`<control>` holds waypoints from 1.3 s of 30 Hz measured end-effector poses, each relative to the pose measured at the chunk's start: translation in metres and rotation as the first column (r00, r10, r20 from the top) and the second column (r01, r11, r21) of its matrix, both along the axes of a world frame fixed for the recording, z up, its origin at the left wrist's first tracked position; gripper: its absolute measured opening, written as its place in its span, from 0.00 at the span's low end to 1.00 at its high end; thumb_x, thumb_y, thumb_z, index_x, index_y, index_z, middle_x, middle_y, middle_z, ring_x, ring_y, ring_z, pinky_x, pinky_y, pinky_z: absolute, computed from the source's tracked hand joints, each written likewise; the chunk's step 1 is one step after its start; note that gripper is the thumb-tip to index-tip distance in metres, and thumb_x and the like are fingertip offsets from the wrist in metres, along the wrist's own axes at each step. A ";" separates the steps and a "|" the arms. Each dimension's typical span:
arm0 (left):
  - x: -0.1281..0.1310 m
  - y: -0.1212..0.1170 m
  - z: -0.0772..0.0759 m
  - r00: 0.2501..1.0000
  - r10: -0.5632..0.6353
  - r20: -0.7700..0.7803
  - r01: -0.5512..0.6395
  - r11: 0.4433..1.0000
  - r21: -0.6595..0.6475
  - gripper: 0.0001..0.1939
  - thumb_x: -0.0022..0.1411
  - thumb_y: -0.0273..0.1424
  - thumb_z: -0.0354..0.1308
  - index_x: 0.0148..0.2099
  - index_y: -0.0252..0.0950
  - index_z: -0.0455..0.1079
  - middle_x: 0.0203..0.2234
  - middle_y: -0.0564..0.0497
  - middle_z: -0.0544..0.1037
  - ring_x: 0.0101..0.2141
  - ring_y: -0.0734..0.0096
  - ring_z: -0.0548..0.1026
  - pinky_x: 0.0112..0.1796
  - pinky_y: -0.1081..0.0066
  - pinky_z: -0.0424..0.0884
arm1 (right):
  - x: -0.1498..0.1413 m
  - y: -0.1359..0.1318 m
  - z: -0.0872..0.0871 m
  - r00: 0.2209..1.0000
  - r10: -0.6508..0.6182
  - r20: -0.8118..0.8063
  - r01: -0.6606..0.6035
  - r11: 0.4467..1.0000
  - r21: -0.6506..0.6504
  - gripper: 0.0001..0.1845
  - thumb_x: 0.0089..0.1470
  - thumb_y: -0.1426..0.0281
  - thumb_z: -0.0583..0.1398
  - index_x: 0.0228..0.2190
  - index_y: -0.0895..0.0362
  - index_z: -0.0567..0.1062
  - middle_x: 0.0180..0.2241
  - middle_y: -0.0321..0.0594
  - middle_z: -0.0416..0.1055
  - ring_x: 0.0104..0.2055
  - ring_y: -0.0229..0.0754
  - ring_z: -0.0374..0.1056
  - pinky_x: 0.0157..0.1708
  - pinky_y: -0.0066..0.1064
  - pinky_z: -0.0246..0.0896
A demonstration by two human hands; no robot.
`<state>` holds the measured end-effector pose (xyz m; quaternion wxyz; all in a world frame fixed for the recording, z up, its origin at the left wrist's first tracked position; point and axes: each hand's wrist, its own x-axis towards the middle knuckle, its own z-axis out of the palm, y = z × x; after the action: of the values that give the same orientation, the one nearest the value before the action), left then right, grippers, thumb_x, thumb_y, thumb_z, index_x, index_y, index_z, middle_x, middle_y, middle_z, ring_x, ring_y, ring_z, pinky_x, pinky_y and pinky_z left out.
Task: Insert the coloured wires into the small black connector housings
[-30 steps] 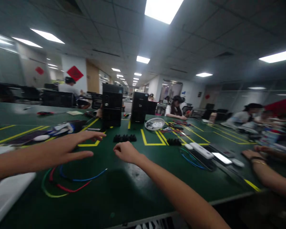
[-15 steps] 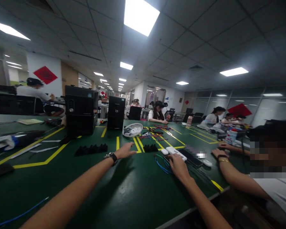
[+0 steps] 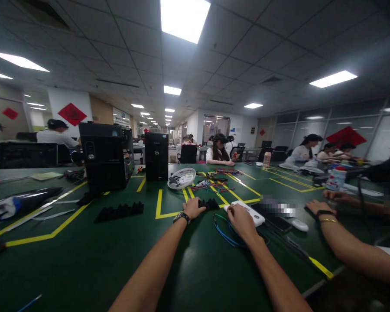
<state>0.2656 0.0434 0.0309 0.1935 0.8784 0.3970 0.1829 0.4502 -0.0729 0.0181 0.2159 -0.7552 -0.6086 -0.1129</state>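
My left hand [image 3: 194, 209], with a dark watch on its wrist, lies low over the table, its fingers spread. Its fingertips reach the left end of a black bumpy foam strip [image 3: 210, 203]; whether they press on it I cannot tell. My right hand [image 3: 242, 220] is curled over a small white piece [image 3: 225, 208], mostly hidden under the fingers. Just beyond them is a white case with black marks [image 3: 256, 215]. Blue and green cables [image 3: 221, 234] loop beneath the right wrist.
Another foam strip [image 3: 120, 212] and black computer towers [image 3: 102, 160] stand left on the green table [image 3: 84, 268]. Ahead are a white basket [image 3: 182, 178] and coloured wires [image 3: 217, 184]. Right lie a dark phone-like slab [image 3: 276, 218], a white mouse [image 3: 300, 225] and another person's arm [image 3: 336, 229].
My left hand has moved right and come down to the foam strip. My right hand has shifted slightly left and forward onto the small white piece. The view has turned slightly.
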 end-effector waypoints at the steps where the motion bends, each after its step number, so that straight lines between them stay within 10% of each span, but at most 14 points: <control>1: 0.000 0.000 -0.005 0.999 0.040 0.015 -0.040 0.999 0.010 0.18 0.61 0.36 0.56 0.51 0.33 0.64 0.47 0.43 0.69 0.47 0.59 0.69 0.45 0.56 0.67 | 0.001 -0.002 0.000 1.000 0.002 -0.001 -0.002 1.000 -0.026 0.14 0.60 0.67 0.51 0.37 0.58 0.75 0.38 0.46 0.72 0.42 0.43 0.66 0.40 0.30 0.54; 11: -0.091 -0.048 -0.038 0.868 0.086 0.489 0.008 0.982 -0.187 0.23 0.53 0.29 0.58 0.47 0.42 0.50 0.33 0.55 0.69 0.33 0.69 0.73 0.33 0.71 0.69 | -0.017 -0.010 0.000 0.994 -0.025 0.104 0.044 0.982 -0.186 0.12 0.56 0.64 0.57 0.39 0.58 0.72 0.38 0.46 0.73 0.42 0.47 0.68 0.36 0.31 0.55; 23: -0.150 -0.107 -0.041 0.456 0.356 0.816 0.329 0.784 -0.526 0.37 0.48 0.24 0.64 0.55 0.42 0.49 0.43 0.46 0.71 0.34 0.69 0.76 0.40 0.65 0.73 | -0.040 0.015 0.001 0.993 0.003 0.120 0.009 0.995 -0.104 0.06 0.52 0.72 0.59 0.31 0.59 0.76 0.41 0.50 0.71 0.47 0.50 0.65 0.40 0.34 0.56; 30: -0.171 -0.097 -0.040 0.264 0.480 0.837 0.458 0.701 -0.547 0.35 0.45 0.17 0.62 0.54 0.39 0.53 0.42 0.44 0.71 0.37 0.67 0.75 0.42 0.65 0.70 | -0.051 0.043 0.045 0.999 -0.010 -0.046 0.015 0.995 0.095 0.20 0.59 0.64 0.48 0.40 0.61 0.75 0.35 0.48 0.75 0.37 0.44 0.71 0.33 0.29 0.60; 34: -0.178 -0.073 -0.038 0.133 0.567 0.813 0.498 0.671 -0.550 0.18 0.59 0.24 0.50 0.51 0.39 0.54 0.36 0.47 0.73 0.34 0.68 0.76 0.38 0.65 0.71 | -0.104 0.047 0.062 0.939 0.274 -0.207 -0.196 0.923 0.332 0.24 0.58 0.57 0.48 0.36 0.61 0.75 0.30 0.45 0.76 0.31 0.44 0.71 0.31 0.30 0.60; 39: -0.181 -0.047 -0.040 0.001 0.640 0.769 0.438 0.691 -0.575 0.11 0.64 0.28 0.47 0.49 0.39 0.56 0.33 0.47 0.74 0.31 0.68 0.76 0.35 0.63 0.72 | -0.200 0.039 0.029 0.723 0.605 -0.334 -0.514 0.794 0.324 0.19 0.57 0.57 0.52 0.32 0.58 0.75 0.25 0.40 0.74 0.23 0.41 0.66 0.25 0.28 0.57</control>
<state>0.0844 -0.0040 -0.0094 0.7153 0.2857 0.2448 0.5888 0.2498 -0.0342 0.0471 0.4436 -0.5137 -0.7320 0.0603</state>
